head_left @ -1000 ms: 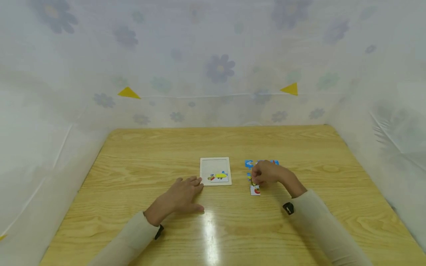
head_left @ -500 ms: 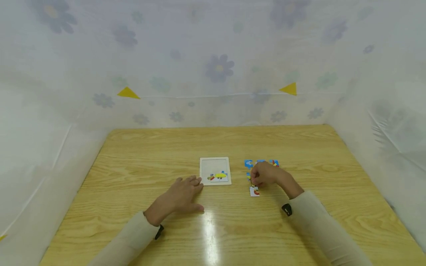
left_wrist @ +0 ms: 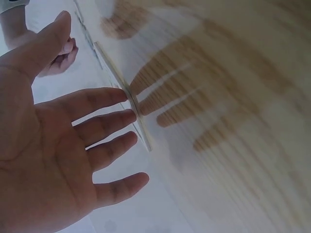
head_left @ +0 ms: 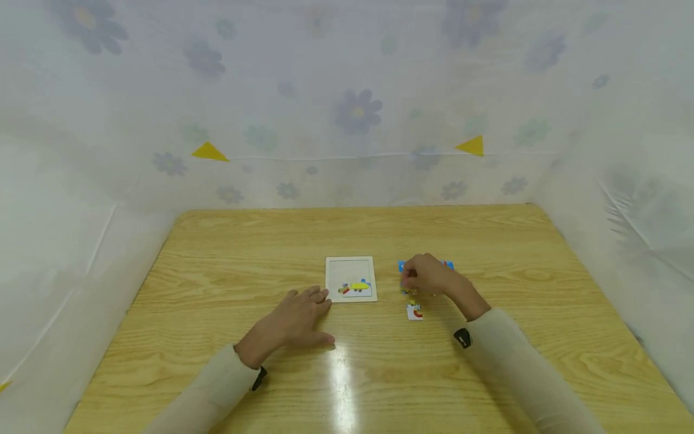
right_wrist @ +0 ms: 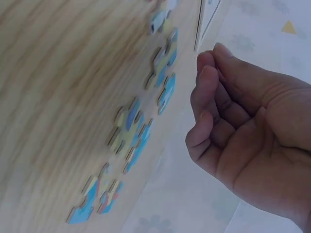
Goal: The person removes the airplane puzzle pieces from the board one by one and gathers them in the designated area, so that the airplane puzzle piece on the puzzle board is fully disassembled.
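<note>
My left hand (head_left: 298, 316) lies flat with fingers spread, its fingertips touching the near left edge of a white puzzle tray (head_left: 328, 268). In the left wrist view those fingers (left_wrist: 109, 148) are straight against the tray's thin edge. A picture with a yellow shape (head_left: 359, 287) fills the lower right part of the tray. My right hand (head_left: 430, 276) hovers over loose jigsaw pieces, fingers curled and thumb tip against the index finger. Nothing shows between them in the right wrist view. A white jigsaw piece with a red curve (head_left: 414, 312) lies nearest to me.
In the right wrist view, several blue and yellow jigsaw pieces (right_wrist: 129, 126) lie in rows on the wooden table (head_left: 244, 253). The right hand covers most of them from the head view. White flowered sheeting (head_left: 303, 108) encloses the table's back and sides.
My right hand has moved slightly away from me and left, off the white piece, which now shows fully. My left hand and the tray have stayed in place.
</note>
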Tool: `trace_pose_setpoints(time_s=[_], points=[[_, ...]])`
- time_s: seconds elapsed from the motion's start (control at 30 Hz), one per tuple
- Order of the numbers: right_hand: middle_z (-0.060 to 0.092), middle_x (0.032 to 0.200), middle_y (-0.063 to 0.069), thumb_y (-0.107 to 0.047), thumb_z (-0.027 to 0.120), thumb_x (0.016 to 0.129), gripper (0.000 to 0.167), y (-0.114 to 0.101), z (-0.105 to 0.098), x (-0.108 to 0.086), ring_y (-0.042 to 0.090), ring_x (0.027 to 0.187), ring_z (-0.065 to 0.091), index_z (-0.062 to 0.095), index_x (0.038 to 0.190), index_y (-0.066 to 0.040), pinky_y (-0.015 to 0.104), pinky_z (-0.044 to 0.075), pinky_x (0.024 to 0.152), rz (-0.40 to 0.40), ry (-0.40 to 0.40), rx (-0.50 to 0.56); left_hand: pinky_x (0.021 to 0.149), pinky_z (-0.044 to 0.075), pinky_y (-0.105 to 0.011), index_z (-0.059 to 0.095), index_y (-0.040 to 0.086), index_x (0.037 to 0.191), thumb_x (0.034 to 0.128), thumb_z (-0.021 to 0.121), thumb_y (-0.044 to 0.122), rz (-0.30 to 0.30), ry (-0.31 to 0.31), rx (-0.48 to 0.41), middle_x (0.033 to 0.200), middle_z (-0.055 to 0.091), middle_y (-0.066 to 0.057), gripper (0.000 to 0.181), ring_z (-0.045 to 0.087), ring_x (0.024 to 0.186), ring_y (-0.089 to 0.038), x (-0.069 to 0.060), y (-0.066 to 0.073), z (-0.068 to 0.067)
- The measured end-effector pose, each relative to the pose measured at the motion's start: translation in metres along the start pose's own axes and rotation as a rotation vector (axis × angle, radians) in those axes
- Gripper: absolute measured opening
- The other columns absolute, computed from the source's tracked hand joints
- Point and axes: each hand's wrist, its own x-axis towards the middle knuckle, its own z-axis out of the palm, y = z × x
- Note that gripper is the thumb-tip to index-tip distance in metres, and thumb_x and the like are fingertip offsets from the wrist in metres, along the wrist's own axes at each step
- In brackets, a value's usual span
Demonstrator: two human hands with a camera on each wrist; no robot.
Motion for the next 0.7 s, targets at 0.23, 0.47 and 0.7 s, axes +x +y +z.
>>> trace_pose_setpoints(time_s=[0.23, 0.47, 0.7], points=[[0.066, 0.083, 0.002, -0.010, 0.066, 0.088, 0.004, -0.016, 0.008, 0.017, 0.010, 0.072, 0.058, 0.068, 0.089, -0.006, 0.026, 0.049, 0.068, -0.036, 0.043, 0.003, 0.105, 0.033, -0.059, 0.052, 0.002, 0.135, 0.0828, 0.062, 0.058, -0.003, 0.002, -0.044, 0.149, 0.040, -0.014, 0.077, 0.035, 0.138, -0.033, 0.000, 0.001, 0.001], [0.066, 0.084, 0.004, -0.009, 0.066, 0.088, 0.006, -0.034, 0.019, 0.033, 0.012, 0.074, 0.059, 0.066, 0.091, -0.004, 0.027, 0.050, 0.068, -0.021, 0.044, 0.008, 0.102, 0.036, -0.056, 0.052, 0.002, 0.135, 0.0816, 0.063, 0.059, 0.024, 0.022, -0.044, 0.150, 0.040, -0.010, 0.079, 0.036, 0.139, -0.028, 0.001, 0.001, 0.003], [0.063, 0.080, 0.004, -0.011, 0.068, 0.087, 0.013, -0.049, 0.032, 0.046, 0.011, 0.069, 0.055, 0.066, 0.097, -0.002, 0.025, 0.048, 0.066, -0.054, 0.016, -0.019, 0.098, 0.041, -0.049, 0.050, 0.000, 0.136, 0.0806, 0.062, 0.060, 0.031, 0.013, -0.025, 0.148, 0.043, -0.011, 0.083, 0.041, 0.137, -0.024, 0.002, 0.002, 0.004]])
